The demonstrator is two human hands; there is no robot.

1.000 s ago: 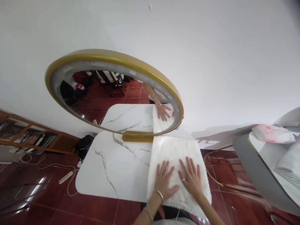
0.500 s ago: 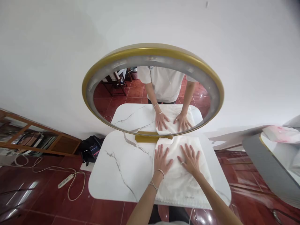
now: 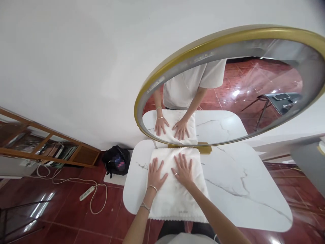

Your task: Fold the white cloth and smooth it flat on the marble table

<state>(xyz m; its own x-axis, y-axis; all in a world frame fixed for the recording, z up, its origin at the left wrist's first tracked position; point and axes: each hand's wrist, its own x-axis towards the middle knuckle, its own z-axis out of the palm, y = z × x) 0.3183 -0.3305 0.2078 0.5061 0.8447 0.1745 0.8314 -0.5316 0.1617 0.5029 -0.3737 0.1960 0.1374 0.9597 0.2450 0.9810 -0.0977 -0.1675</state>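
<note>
A white folded towel (image 3: 175, 205) lies flat on the left part of a white marble-patterned table (image 3: 233, 179). My left hand (image 3: 156, 174) rests palm down on it near its left edge, fingers spread, with bracelets at the wrist. To the right, my right hand (image 3: 183, 169) presses flat on the same towel, fingers apart and a ring on one of them. Both hands lie on the towel's upper half without gripping it. The towel's far edge lies against or close to the gold base (image 3: 205, 149) of a mirror; I cannot tell which.
The gold-rimmed oval mirror (image 3: 175, 51) rises at the table's back and reflects my arms and the towel. A black bag (image 3: 115, 154) sits left of the table, near a power strip (image 3: 86, 193) with its cord. A wooden cabinet (image 3: 83, 156) stands along the wall.
Both hands and the towel have slid left across the table, from right of the mirror base to its left side. The camera view has shifted, so the mirror appears farther right.
</note>
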